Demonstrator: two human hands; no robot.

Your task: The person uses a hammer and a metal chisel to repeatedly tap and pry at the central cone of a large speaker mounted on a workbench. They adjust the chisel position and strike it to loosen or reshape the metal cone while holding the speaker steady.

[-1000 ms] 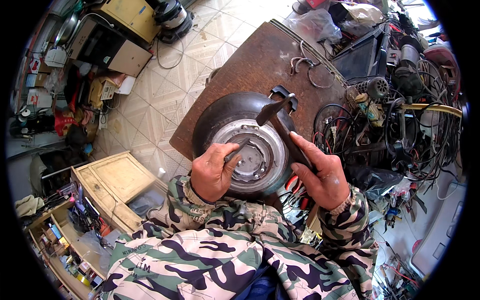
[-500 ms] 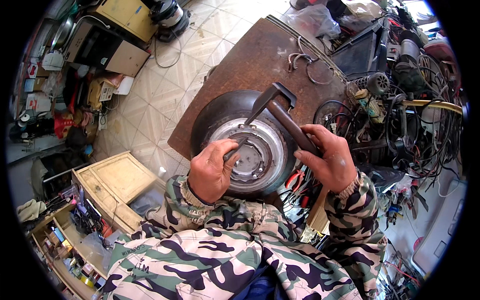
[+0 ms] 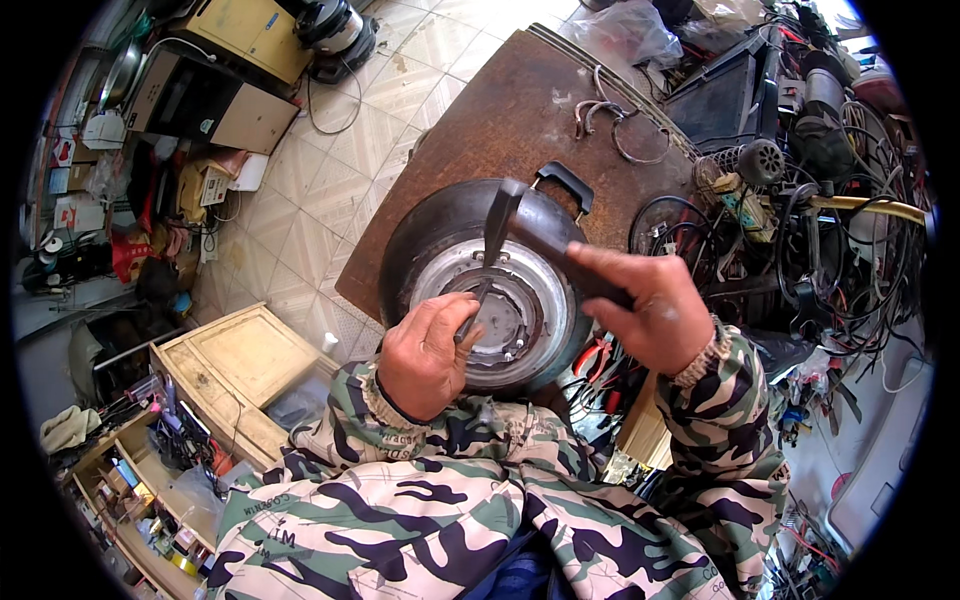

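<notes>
A dark round pan [image 3: 415, 230] lies upside down in front of me, its silvery ringed base [image 3: 440, 270] facing up. A black loop handle [image 3: 572, 183] juts from its far right side. My left hand [image 3: 425, 352] is closed around a short dark metal rod, perhaps a punch or chisel [image 3: 484, 294], slanted over the base. My right hand [image 3: 652, 305] grips the dark handle of a hammer [image 3: 499, 218]. The hammer's head is over the pan's far part, close to the rod's upper end. Whether the two touch, I cannot tell.
The pan rests on a rusty brown tabletop [image 3: 455, 130] with several metal rings [image 3: 610, 118] near its far edge. Tangled cables and tools crowd the right side. Red-handled pliers [image 3: 596, 360] lie beside the pan. A wooden cabinet [image 3: 245, 360] stands at left.
The hammer head has swung left and toward me, uncovering the pan's black handle. My right hand has shifted slightly, while my left hand stays nearly in place with the rod.
</notes>
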